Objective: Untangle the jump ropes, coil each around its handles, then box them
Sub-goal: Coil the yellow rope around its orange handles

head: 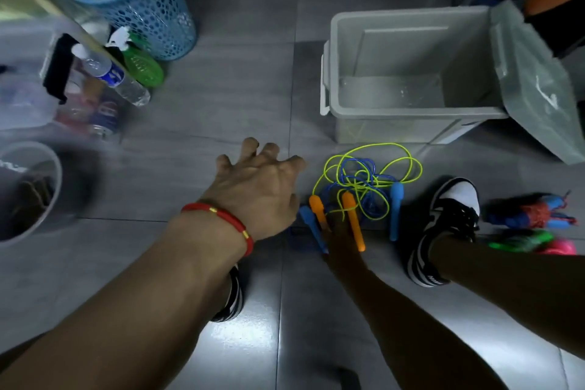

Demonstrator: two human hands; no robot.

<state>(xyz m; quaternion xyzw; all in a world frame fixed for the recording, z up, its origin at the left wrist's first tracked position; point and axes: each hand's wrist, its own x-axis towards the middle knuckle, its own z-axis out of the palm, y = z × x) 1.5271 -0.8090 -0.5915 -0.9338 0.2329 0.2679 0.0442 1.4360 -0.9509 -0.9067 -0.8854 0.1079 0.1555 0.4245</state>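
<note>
yellow rope (380, 165) and blue rope (357, 174) lay knotted. left hand (256, 187) hovered spread, empty; right hand (343, 237) shadowed, grip unclear. advised freeing orange handles (353, 218) first.

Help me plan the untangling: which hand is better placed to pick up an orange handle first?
The right hand, probably. It lies, in shadow, at the two orange handles in the tangled ropes. The left hand hovers with spread fingers over bare floor, left of the pile.

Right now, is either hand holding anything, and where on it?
Left hand holds nothing, fingers spread above the floor. Right hand reaches among the orange handles; whether it grips one cannot be told.
</note>
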